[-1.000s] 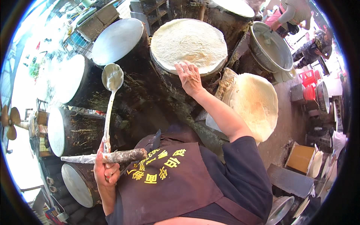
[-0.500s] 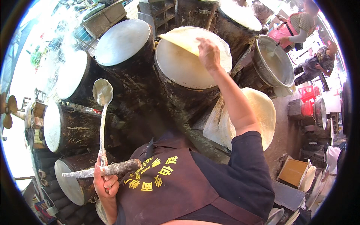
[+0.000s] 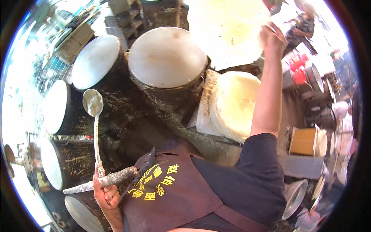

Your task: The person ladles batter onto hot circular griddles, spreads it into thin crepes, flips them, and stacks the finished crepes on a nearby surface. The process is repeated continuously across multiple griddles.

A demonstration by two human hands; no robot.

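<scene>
Up at the right, my right hand (image 3: 274,40) pinches the edge of a big, thin, pale-yellow pancake (image 3: 228,33), which hangs stretched out in the air. Below it lies a stack of round pancakes (image 3: 237,100) on a whitish cloth (image 3: 206,102). To the left of the hanging pancake is a round, flat griddle (image 3: 167,58) on a dark barrel, its top bare with faint steam. At lower left my left hand (image 3: 106,195) is closed around a long-handled ladle (image 3: 93,103) coated in batter and a tapered scraper (image 3: 112,179) with a thick crusted handle, crossing it.
More griddles on dark barrels curve round the left side, one griddle (image 3: 96,62) beside the middle one. Far right are red baskets (image 3: 298,69), a tan board (image 3: 307,142) and a metal basin (image 3: 295,198). Another person (image 3: 303,29) is in the background at upper right.
The pancake half lifted from the middle griddle is now fully off it, carried right above the stack by my right hand. My view has turned rightward; my left hand keeps both tools.
</scene>
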